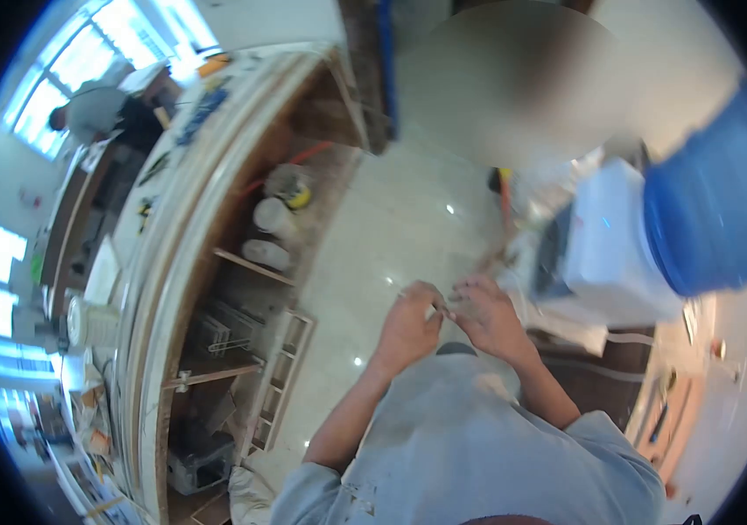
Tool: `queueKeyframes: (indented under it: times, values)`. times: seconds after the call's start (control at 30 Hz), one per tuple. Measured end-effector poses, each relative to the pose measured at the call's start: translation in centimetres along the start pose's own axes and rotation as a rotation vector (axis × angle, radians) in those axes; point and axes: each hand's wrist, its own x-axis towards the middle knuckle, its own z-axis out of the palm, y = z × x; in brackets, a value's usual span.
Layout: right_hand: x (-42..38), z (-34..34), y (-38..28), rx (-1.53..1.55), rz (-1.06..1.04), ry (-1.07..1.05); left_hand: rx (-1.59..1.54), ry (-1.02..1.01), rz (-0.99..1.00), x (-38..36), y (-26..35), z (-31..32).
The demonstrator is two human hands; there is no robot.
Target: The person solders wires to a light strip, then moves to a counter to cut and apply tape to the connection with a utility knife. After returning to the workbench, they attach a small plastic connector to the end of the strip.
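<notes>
Both hands are close together in front of my body, above the pale, shiny floor. My left hand (410,322) has its fingers curled inward, with the fingertips near those of the other hand. My right hand (485,317) is bent toward it, its fingers partly curled and its thumb side near the left fingertips. Whether something small lies between the fingertips is too blurred to tell. The grey shirt (452,437) I wear is just below the hands.
A long workbench (216,192) with open shelves holding tubs runs along the left. A blue water bottle (715,201) and a white box (605,236) stand at the right. A blurred round surface (478,79) is ahead. Another person (98,112) bends over a far bench.
</notes>
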Motion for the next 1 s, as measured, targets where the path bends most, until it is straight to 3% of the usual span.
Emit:
queueKeyframes:
  times: [0.13, 0.27, 0.5, 0.6, 0.67, 0.73, 0.83, 1.0]
  values:
    - [7.9, 4.2, -1.0, 0.059, -0.139, -0.183, 0.192, 0.024, -0.007, 1.5, -3.7, -6.2]
    - [15.8, 7.8, -0.4, 0.234, -0.139, -0.362, 0.336, -0.009, -0.134, 4.9, -6.8, -10.8]
    - [33.2, 14.1, 3.3, 0.417, -0.180, -0.479, 0.298, 0.062, -0.280, 15.1, -14.4, -19.2]
    - [41.1, 16.3, 4.0, 0.422, -0.246, -0.461, 0.095, 0.204, -0.405, 18.5, -16.1, -23.9]
    - [47.0, 16.6, 4.2, 0.413, -0.200, -0.429, -0.013, 0.436, -0.560, 20.8, -17.4, -27.2]
    - [52.3, 17.4, 4.9, 0.402, -0.200, -0.443, 0.127, 0.562, -0.527, 22.7, -19.8, -31.6]
    - [58.6, 18.7, 5.5, 0.443, -0.015, -0.370, 0.375, 0.789, -0.512, 25.7, -23.8, -38.1]
    - [64.1, 21.7, 6.6, 0.409, 0.030, -0.323, 0.585, 0.899, -0.508, 31.4, -31.5, -48.3]
